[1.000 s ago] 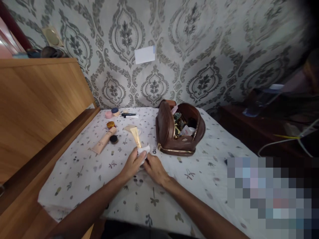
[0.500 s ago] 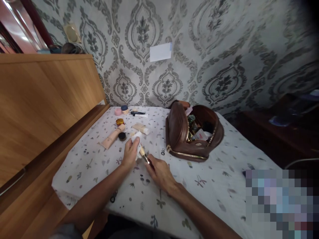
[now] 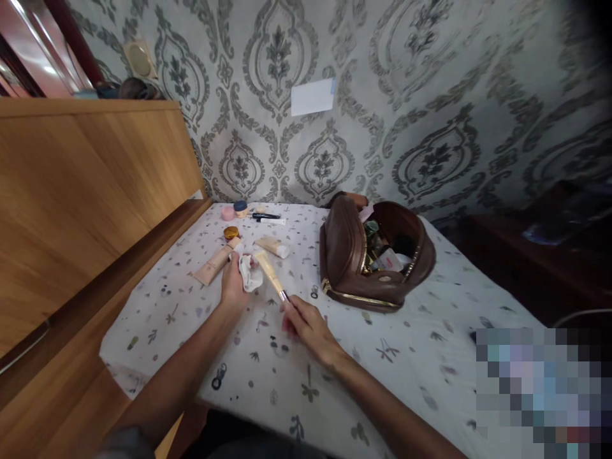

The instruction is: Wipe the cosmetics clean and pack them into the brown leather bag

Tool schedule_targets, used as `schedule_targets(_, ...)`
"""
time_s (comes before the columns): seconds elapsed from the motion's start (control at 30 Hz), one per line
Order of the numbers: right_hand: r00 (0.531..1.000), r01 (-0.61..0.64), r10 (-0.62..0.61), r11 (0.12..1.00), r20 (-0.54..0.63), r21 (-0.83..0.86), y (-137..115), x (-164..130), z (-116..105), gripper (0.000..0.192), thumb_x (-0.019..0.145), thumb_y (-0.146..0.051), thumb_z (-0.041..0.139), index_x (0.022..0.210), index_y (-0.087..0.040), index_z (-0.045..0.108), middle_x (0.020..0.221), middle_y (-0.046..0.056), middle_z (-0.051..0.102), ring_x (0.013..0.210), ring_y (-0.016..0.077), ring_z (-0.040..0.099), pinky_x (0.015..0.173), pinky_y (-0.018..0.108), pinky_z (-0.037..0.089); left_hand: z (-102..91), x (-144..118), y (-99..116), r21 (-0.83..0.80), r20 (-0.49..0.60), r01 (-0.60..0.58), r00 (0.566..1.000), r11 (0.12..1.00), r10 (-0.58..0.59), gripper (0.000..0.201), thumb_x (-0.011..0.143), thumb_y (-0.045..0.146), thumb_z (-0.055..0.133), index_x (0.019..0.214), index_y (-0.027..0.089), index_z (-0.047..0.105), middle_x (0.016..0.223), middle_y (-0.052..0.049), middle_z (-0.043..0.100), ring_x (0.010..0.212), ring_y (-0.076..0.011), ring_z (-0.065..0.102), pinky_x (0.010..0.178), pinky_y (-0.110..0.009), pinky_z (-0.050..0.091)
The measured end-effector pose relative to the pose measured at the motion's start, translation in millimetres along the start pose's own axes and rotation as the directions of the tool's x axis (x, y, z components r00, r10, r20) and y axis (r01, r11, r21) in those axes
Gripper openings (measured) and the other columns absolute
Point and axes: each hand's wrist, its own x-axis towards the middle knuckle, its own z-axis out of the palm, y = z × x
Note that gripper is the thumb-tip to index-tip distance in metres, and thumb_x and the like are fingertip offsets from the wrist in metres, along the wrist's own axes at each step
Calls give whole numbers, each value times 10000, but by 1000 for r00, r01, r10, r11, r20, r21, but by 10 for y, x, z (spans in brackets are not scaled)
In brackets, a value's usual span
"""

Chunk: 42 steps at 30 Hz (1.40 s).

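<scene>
My right hand [image 3: 308,328] grips a slim pale yellow cosmetic tube [image 3: 270,274] by its shiny-banded lower end. The tube slants up and left, its flat far end free. Bunched in my left hand [image 3: 234,284] is a crumpled white tissue [image 3: 250,274], a small gap away from the tube. A beige-pink squeeze tube [image 3: 213,264] lies just left of that hand. Beyond the tissue rests a beige tube with a white cap [image 3: 272,247]. An amber jar [image 3: 231,233] stands behind the pink tube.
A brown leather bag [image 3: 344,248] sits unzipped at right, full of small items. Near the wall are a pink jar [image 3: 228,213], a dark-lidded jar [image 3: 240,209] and slim pen-like items [image 3: 268,216]. A wooden panel [image 3: 95,178] borders the patterned tablecloth [image 3: 167,331] on the left.
My left hand has drawn left with the tissue, away from the yellow tube, exposing its far end. The small black-lidded jar is now hidden behind my left hand. My right hand keeps its grip.
</scene>
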Motion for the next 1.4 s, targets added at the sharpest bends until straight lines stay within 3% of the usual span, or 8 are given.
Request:
schedule_targets(0.1, 996, -85, 84, 924, 20, 372, 15, 33, 6, 538, 794, -740, 517, 843, -205, 548, 575, -27, 571, 440, 115, 478, 454, 247, 344, 40, -162, -78, 42, 211, 43, 976, 998, -51, 427, 789, 570, 681, 805, 143, 678, 659, -22, 662, 568, -129, 611, 530, -214, 479)
schedule_targets(0.2, 993, -115, 99, 797, 59, 593, -15, 37, 6, 518, 743, -702, 632, 770, -191, 548, 539, -34, 556, 425, 88, 446, 423, 218, 318, 68, -422, -188, 238, 561, 142, 787, 961, -255, 520, 703, 625, 735, 879, 140, 671, 484, 14, 601, 397, -141, 563, 416, -230, 443)
schedule_targets(0.3, 989, -149, 111, 730, 101, 667, -38, 33, 3, 516, 699, -666, 707, 692, -188, 512, 500, -40, 530, 402, 70, 402, 378, 198, 272, 83, -589, -255, 356, 636, 206, 661, 911, -398, 603, 687, 686, 702, 925, 135, 648, 372, 35, 532, 325, -185, 550, 359, -262, 443)
schedule_targets(0.47, 967, -234, 105, 734, 233, 638, -17, 24, 6, 504, 712, -659, 702, 768, -182, 549, 475, -56, 511, 397, 69, 392, 358, 184, 244, 91, -494, -195, 245, 430, 128, 874, 961, -226, 496, 666, 631, 728, 704, 152, 607, 470, 40, 553, 318, -93, 484, 342, -203, 361)
schedule_targets(0.6, 942, -275, 90, 762, 324, 587, 0, 9, 1, 510, 713, -673, 685, 772, -185, 548, 452, -55, 525, 371, 67, 376, 350, 188, 228, 103, -369, -95, 117, 293, 15, 955, 993, -49, 441, 687, 577, 725, 624, 166, 577, 553, 20, 584, 454, -77, 521, 447, -190, 388)
schedule_targets(0.83, 933, -312, 118, 737, 341, 600, -34, -3, 26, 541, 707, -686, 681, 798, -159, 596, 496, -26, 588, 375, 72, 439, 372, 198, 276, 135, -351, -6, 14, 185, 41, 982, 999, -42, 545, 579, 658, 781, 588, 182, 515, 528, 45, 529, 464, -69, 482, 459, -193, 362)
schedule_targets(1.1, 989, -144, 128, 822, 68, 551, -55, 14, 38, 477, 644, -527, 826, 901, -178, 624, 635, -49, 630, 471, 66, 515, 436, 188, 340, 39, -179, -33, 81, 75, 23, 997, 996, -29, 638, 549, 780, 721, 597, 175, 525, 507, 24, 555, 434, -86, 495, 434, -207, 378)
schedule_targets(1.4, 989, -139, 140, 827, 41, 544, -26, 33, 32, 446, 611, -497, 854, 824, -168, 642, 684, -9, 671, 532, 95, 569, 481, 206, 378, 21, -152, -102, 125, 52, -32, 998, 992, 25, 672, 610, 832, 629, 647, 163, 573, 558, 4, 597, 474, -110, 551, 476, -224, 431)
